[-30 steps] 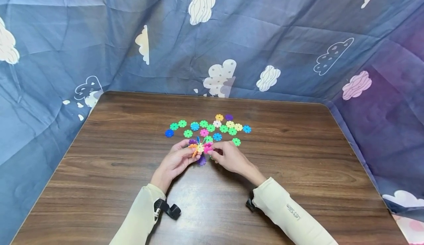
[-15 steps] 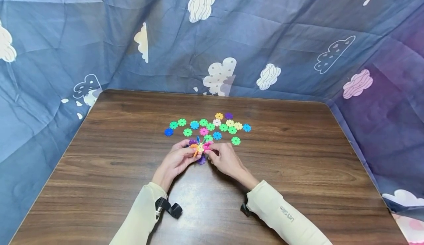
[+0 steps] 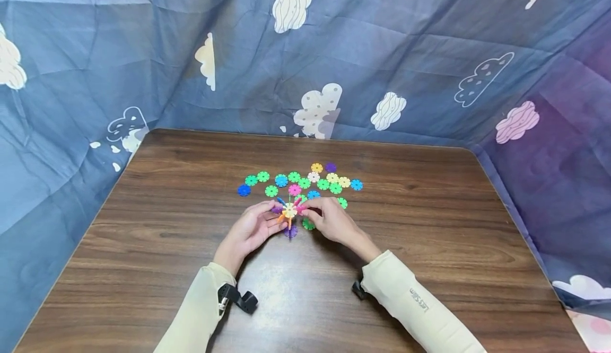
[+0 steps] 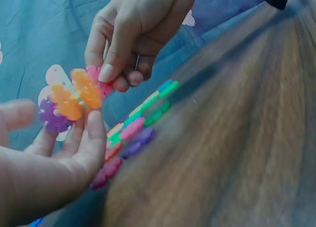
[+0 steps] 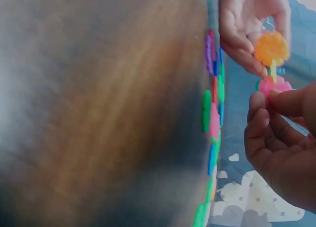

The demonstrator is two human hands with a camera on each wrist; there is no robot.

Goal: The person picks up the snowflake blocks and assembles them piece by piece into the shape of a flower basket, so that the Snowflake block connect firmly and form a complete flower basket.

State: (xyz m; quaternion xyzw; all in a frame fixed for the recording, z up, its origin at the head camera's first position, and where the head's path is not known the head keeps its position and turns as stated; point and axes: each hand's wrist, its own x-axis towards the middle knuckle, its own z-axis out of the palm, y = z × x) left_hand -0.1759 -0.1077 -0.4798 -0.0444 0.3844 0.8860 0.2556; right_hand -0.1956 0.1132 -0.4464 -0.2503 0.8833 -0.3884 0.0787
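Interlocking plastic snowflake discs form a small cluster, with a cream disc (image 3: 289, 210) facing up and coloured discs slotted edgewise around it. My right hand (image 3: 334, 221) pinches a pink disc (image 5: 273, 85) on the cluster's right side between thumb and fingertips. On the other side, my left hand (image 3: 248, 232) lies palm up, its fingertips touching the cluster from below and beside. Its thumb stands apart in the left wrist view, near a purple disc (image 4: 53, 116) and orange discs (image 4: 86, 89). The far side of the cluster is partly hidden.
Loose discs lie flat beyond the hands, among them a dark blue disc (image 3: 244, 190), a pink disc (image 3: 294, 189) and a light blue disc (image 3: 356, 184). A purple disc (image 3: 290, 231) and a green disc (image 3: 309, 224) sit close below the hands. The wooden table (image 3: 429, 226) meets a patterned cloth (image 3: 258, 77).
The cluster has turned, so its orange and blue discs point differently. My left thumb has come away from the orange disc; the right hand has shifted slightly, still pinching pink.
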